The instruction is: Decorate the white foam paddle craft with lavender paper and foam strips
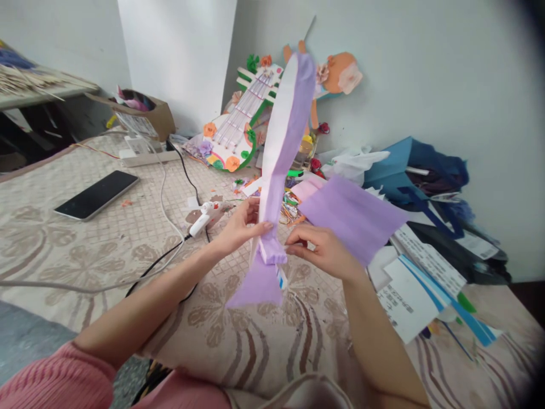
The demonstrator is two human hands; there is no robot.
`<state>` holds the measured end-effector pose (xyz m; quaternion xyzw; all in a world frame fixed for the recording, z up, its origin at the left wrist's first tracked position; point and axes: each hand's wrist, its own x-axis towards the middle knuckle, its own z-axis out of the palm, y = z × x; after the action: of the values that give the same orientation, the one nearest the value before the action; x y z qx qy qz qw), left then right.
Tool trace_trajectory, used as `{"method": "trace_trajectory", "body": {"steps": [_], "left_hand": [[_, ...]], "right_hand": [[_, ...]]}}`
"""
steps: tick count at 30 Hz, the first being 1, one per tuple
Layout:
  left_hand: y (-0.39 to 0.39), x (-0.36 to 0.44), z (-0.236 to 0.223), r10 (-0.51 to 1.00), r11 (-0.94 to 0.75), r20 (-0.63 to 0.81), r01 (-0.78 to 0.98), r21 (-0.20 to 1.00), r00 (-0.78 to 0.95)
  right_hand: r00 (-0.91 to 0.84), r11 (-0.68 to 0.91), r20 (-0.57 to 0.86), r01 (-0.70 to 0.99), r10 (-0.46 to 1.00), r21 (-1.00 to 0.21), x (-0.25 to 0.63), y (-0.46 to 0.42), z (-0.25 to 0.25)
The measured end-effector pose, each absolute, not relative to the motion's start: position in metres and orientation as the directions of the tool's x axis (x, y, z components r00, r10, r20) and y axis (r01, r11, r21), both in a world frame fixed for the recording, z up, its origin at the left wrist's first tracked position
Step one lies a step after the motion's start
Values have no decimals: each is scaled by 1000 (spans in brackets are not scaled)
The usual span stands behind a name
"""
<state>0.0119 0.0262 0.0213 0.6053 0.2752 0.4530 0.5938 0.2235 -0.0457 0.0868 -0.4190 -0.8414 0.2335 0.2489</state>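
My left hand (242, 226) grips the lower part of a long craft piece (284, 130), which stands upright with a white face and purple paper along its side. The thumb presses on the purple side; the other fingers are partly hidden behind the piece. Below the thumb, the purple paper is folded into a small ledge, and a purple flap (258, 284) hangs down beneath it. My right hand (326, 250) is at the right edge of this fold, fingers curled and fingertips pinched together. What they hold, if anything, is too small to make out.
A white glue gun (205, 216) lies left of my hands, cables around it. Farther left are a phone (97, 195) and a power strip (149, 158). A flower-decorated paper guitar (242, 119) leans at the back. Purple sheet (351, 213), printed cardboard (411, 301) and a blue bag (389, 165) lie right.
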Motion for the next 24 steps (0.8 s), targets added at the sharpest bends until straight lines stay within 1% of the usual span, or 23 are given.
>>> {"method": "trace_trajectory", "body": {"steps": [4, 7, 11, 18, 22, 24], "left_hand": [[27, 13, 20, 891, -171, 238, -201, 965, 386], [27, 14, 19, 906, -169, 233, -203, 964, 354], [30, 13, 17, 896, -253, 302, -185, 950, 325], [31, 13, 13, 877, -324, 366, -180, 929, 311], [31, 11, 15, 876, -373, 413, -193, 907, 248], [33, 8, 19, 886, -369, 411, -211, 905, 215]], "right_hand": [[-519, 505, 187, 583, 834, -636, 231, -42, 90], [-524, 525, 203, 593, 827, -610, 235, -42, 93], [-531, 546, 216, 608, 820, -577, 237, -43, 94], [-544, 519, 150, 628, 825, -580, 240, -43, 97], [-513, 512, 165, 665, 842, -544, 248, -46, 105], [-468, 490, 186, 695, 864, -527, 255, -49, 109]]}}
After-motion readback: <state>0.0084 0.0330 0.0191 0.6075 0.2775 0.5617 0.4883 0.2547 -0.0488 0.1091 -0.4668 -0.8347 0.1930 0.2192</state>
